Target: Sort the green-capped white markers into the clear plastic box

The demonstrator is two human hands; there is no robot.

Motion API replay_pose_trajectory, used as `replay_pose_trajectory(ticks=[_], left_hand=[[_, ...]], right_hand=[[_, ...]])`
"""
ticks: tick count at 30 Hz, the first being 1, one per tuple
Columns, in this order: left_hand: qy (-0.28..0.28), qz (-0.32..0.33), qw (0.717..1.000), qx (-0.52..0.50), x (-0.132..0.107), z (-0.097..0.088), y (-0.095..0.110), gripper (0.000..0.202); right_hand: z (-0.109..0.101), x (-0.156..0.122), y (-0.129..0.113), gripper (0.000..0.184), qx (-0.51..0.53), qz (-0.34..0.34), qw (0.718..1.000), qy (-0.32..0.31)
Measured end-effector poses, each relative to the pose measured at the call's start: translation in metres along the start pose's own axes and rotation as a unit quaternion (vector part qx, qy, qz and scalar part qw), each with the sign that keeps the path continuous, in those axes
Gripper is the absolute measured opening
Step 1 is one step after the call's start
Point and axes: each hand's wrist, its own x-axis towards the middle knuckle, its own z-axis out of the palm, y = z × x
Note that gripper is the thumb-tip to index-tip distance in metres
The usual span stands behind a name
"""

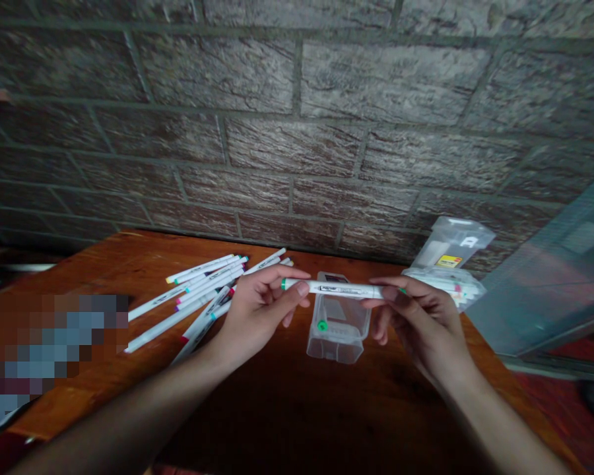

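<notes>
A white marker (344,289) with green ends is held level between my two hands. My left hand (264,300) pinches its left end between thumb and fingers. At the other end, my right hand (416,307) grips it, with a bit of green showing past the fingers. Below the marker stands a clear plastic case (336,343), partly covered by the marker and hands. A round green piece (323,326) shows at the case. To the left of my left hand lies a loose pile of white markers (202,284) with coloured ends.
A second clear case (458,244) with a yellow label stands open at the back right, with several markers in it. The wooden table (143,257) meets a brick wall (297,145). A pixelated patch hides the table's left side. A grey-blue panel (549,277) rises at the right.
</notes>
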Motion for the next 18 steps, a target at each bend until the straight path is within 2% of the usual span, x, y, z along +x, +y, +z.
replay_pose_trajectory(ticks=[18], left_hand=[[0.003,0.019,0.999,0.035,0.0,0.001,-0.003,0.02]], right_hand=[[-0.005,-0.001,0.013,0.017,-0.062,-0.027,0.998,-0.014]])
